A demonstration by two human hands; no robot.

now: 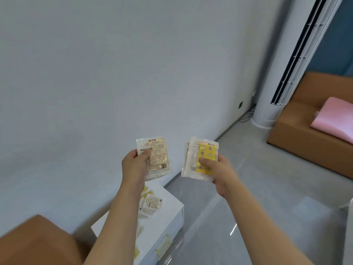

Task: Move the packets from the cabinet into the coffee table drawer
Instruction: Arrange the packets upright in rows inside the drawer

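My left hand (135, 163) grips a pale packet (158, 159) with printed text, held upright in front of the wall. My right hand (217, 171) grips a small stack of packets (200, 157); the front one has a yellow panel with flowers and stars. Both hands are raised above a low white cabinet (168, 226) at the lower middle. Several more packets (150, 203) lie on the cabinet's top, partly hidden behind my left forearm. The coffee table drawer is not in view.
The cabinet front has gold handles (164, 245). A tall white air conditioner (282, 73) stands in the corner, with a brown sofa (305, 134) and a pink cushion (336, 119) to the right. A brown seat edge (34, 241) fills the lower left. Glossy grey floor (257, 188) lies ahead.
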